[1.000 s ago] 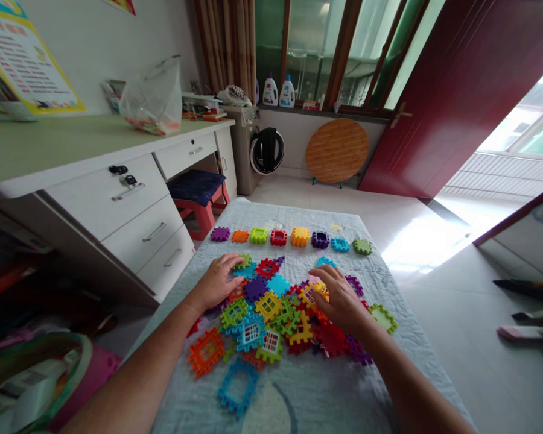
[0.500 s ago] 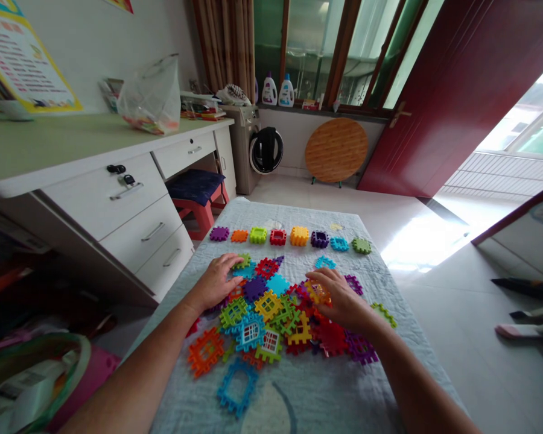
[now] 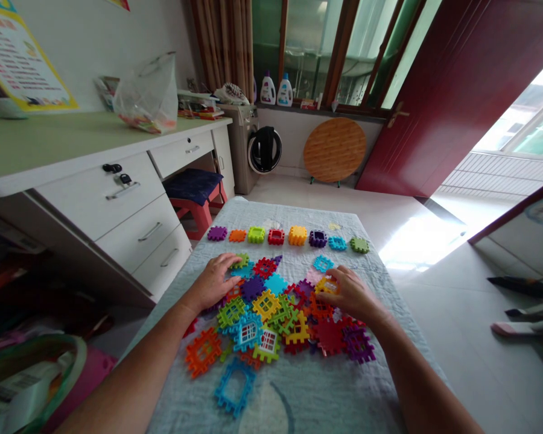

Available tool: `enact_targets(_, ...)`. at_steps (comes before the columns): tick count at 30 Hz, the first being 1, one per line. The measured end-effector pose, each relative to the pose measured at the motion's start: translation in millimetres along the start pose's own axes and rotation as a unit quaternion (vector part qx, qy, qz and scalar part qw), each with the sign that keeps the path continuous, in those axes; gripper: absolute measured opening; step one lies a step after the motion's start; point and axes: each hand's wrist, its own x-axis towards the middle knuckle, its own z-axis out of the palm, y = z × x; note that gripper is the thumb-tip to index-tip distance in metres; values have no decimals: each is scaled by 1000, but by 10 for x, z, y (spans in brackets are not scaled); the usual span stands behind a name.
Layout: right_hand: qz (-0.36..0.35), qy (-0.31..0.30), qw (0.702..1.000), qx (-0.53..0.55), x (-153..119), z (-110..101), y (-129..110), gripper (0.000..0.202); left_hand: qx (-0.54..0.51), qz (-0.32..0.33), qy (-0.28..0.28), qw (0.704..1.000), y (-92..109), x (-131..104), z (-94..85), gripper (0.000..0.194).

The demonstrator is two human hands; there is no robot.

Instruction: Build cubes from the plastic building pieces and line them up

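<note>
A heap of bright interlocking plastic building tiles lies on the cloth-covered table (image 3: 326, 392). My right hand (image 3: 353, 294) is at the heap's right side, thumb and fingers closed about a yellow building tile (image 3: 326, 286). Below that tile is an orange one (image 3: 320, 306), and a purple tile (image 3: 359, 343) lies nearer me. My left hand (image 3: 213, 280) rests at the left edge of the heap, fingers apart, fingertips beside a green tile (image 3: 241, 261) and a light blue one (image 3: 243, 270). A blue frame tile (image 3: 235, 387) lies apart at the front.
Behind the heap runs a row of tile stacks sorted by colour, among them a yellow stack (image 3: 297, 235) and a purple one (image 3: 217, 233). A desk (image 3: 117, 141) and a stool (image 3: 194, 187) stand to the left; a pink bin (image 3: 97, 364) is at lower left.
My right hand has shifted a little to the right, and the yellow tile has moved with it. My left hand stays nearly in place. The view has drifted slightly.
</note>
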Motion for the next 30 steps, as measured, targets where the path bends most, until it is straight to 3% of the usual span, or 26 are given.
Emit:
enact_targets(5, -21, -32, 999, -24, -9, 26, -49, 39, 2, 0, -2, 1000, -9, 2, 8, 42)
enact_targets(14, -26, -23, 999, 3, -15, 11, -48, 30, -2, 3, 5, 1000, 0, -3, -2, 40)
enact_targets(30, -7, -31, 999, 20, -38, 5, -86, 42, 3, 7, 2, 1000, -14, -4, 11, 40)
